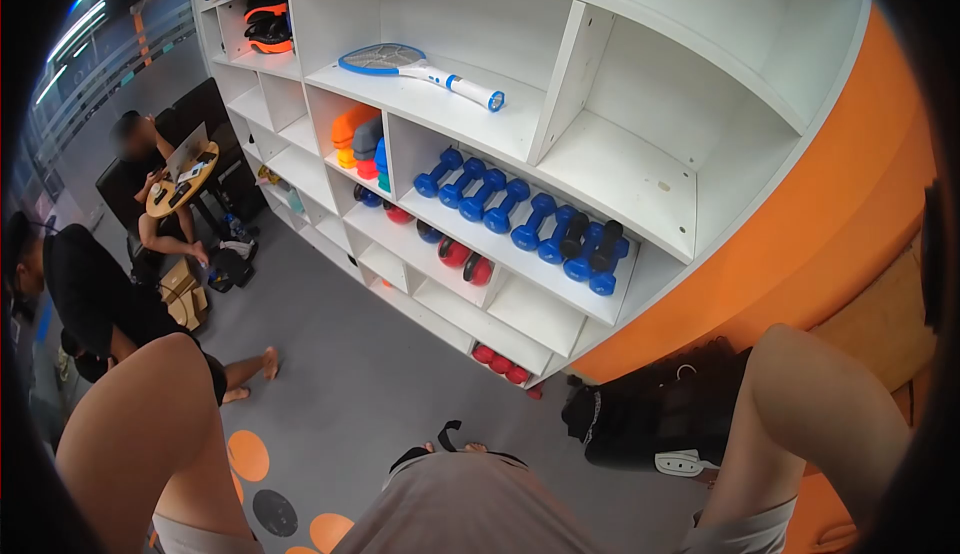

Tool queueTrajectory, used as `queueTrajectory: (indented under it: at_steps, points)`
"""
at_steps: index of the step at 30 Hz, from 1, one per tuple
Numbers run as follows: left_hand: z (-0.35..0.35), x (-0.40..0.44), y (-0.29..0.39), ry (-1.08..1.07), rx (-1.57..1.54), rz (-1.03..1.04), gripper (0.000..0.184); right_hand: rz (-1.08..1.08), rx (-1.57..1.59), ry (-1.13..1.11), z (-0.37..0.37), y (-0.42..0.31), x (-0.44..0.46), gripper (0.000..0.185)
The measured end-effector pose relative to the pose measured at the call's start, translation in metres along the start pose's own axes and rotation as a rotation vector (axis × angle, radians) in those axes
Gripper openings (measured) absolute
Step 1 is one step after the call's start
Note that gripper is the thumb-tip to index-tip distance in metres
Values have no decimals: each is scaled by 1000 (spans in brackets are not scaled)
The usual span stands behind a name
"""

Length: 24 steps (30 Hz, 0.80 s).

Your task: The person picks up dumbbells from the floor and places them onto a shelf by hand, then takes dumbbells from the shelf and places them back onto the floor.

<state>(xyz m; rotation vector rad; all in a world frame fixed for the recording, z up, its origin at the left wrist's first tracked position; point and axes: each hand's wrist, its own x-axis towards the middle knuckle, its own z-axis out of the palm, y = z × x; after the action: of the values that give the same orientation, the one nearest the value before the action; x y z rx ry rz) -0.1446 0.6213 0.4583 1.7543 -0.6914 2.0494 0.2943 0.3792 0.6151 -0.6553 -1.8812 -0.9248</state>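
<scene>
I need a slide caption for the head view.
Blue-and-white racket on white shelving above blue dumbbells, with one person seated and another on foot at left.

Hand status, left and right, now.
Left hand: out of view, state and hold can't be told; only the bent left arm shows.
Right hand: out of view, same; only the bent right arm shows.

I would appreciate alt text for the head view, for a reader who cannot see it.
White shelving holds a row of blue dumbbells, with a blue-and-white racket above and red weights below. The wearer's bent arms frame the view, hands unseen. At left, one person stands and another sits at a round table.
</scene>
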Motion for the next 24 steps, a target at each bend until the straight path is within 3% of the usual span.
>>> queueTrajectory:
  at_steps: [12, 14, 15, 16, 17, 18, 19, 20, 21, 23, 24]
  points:
    - [1, -6, 9, 261, 200, -13, 68, 123, 149, 64, -4, -34, -18, 35]
    - [193, 30, -89, 317, 221, -3, 70, 127, 144, 60, 1, -51, -39, 35]
    - [192, 28, -89, 345, 231, 2, 72, 172, 102, 471, 15, -54, -99, 40]
    - [170, -26, -98, 540, 117, -84, 82, 209, 54, 886, 28, -53, -151, 47]
    - [145, -88, -109, 160, -316, -258, 77, 346, 213, 563, 51, -43, -177, 42]
    - [137, -157, -119, 222, -38, -668, 81, 634, -105, 248, 60, -49, -216, 41]
    - [158, -181, -136, 52, -88, -985, 83, 768, 35, 121, 81, -33, -278, 33]
    - [159, -250, -141, 143, -119, -1346, 74, 1176, 64, -37, 107, -35, -319, 43]
    - [148, -323, -135, 195, -218, -1703, 69, 1477, 324, -1, 126, -44, -385, 33]
    - [161, -395, -97, 249, -46, -1828, 63, 1906, 540, 18, 142, -92, -471, 37]
    - [164, -403, -79, 171, -101, -1876, 60, 1881, 548, -21, 144, -113, -473, 38]
